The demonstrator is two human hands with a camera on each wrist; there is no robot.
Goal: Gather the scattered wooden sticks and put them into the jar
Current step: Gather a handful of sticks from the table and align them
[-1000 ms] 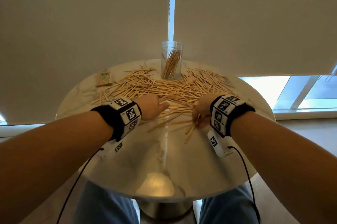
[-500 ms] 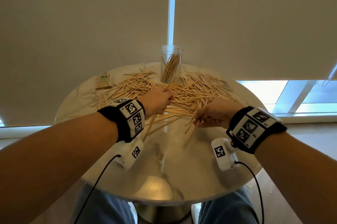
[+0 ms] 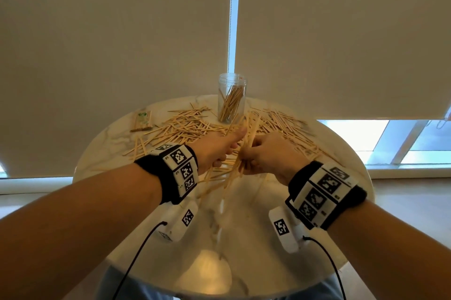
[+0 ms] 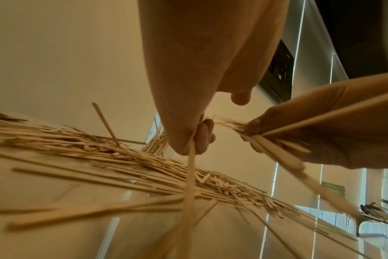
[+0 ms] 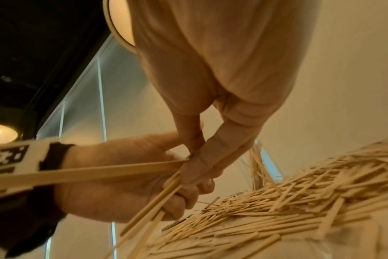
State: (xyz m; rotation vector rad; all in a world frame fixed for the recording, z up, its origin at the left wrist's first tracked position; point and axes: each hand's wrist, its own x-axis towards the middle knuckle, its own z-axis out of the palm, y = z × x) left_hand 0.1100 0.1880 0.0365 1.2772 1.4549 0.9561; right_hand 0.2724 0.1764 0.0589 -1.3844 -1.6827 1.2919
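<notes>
A clear jar (image 3: 231, 97) stands upright at the far side of the round table (image 3: 244, 238), with several wooden sticks in it. Loose sticks (image 3: 185, 126) lie scattered in front of the jar and on both sides of it. My left hand (image 3: 227, 150) and right hand (image 3: 251, 155) meet just above the near edge of the pile. Between them is a slanted bundle of sticks (image 3: 240, 160). In the left wrist view, my left hand (image 4: 197, 138) pinches a stick (image 4: 189, 175). The right wrist view shows the right hand (image 5: 197, 168) gripping sticks (image 5: 162, 198) next to the left hand's curled fingers.
A small paper packet (image 3: 142, 121) lies at the table's far left. A few stray sticks (image 3: 136, 148) lie left of the main pile. Roller blinds hang close behind the table, with a window strip at the right. My knees are under the near rim.
Both hands have left the table and come together at the middle. They now hold a bundle of sticks raised off the pile.
</notes>
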